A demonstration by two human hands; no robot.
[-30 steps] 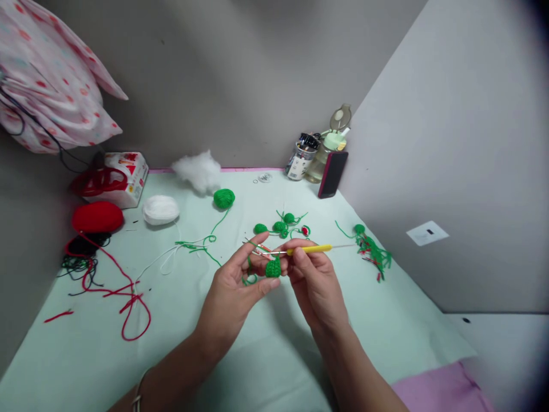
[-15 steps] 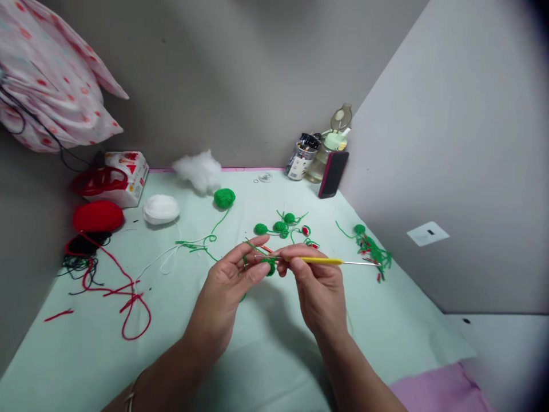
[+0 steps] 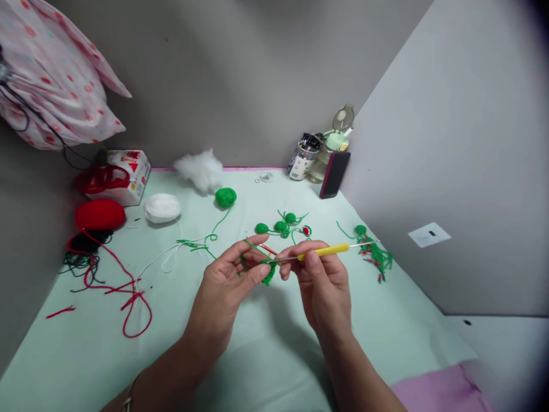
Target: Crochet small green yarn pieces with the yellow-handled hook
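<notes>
Between thumb and fingers, my left hand [image 3: 229, 280] pinches a small green crochet piece [image 3: 269, 274], with green yarn running over its raised index finger. My right hand [image 3: 323, 280] grips a crochet hook by its yellow handle [image 3: 328, 251]. The hook's metal tip points left and meets the top of the green piece; its other metal end sticks out to the right. Strands lead back from the left hand toward a green yarn ball [image 3: 225, 197]. Just behind the hands lie several green crocheted balls [image 3: 281, 227] and a small red, white and green piece [image 3: 306, 230].
At left sit a red yarn ball [image 3: 100, 214], a white yarn ball [image 3: 162, 208], black yarn [image 3: 88, 243] and a tissue pack [image 3: 132, 177]. White stuffing [image 3: 200, 170], a pen cup [image 3: 301, 160] and an upright phone [image 3: 335, 175] line the back. Green scraps [image 3: 377, 254] lie right.
The hook has shifted right and its handle end has tilted upward. My right hand has moved slightly right, and more of the green piece shows below my left thumb.
</notes>
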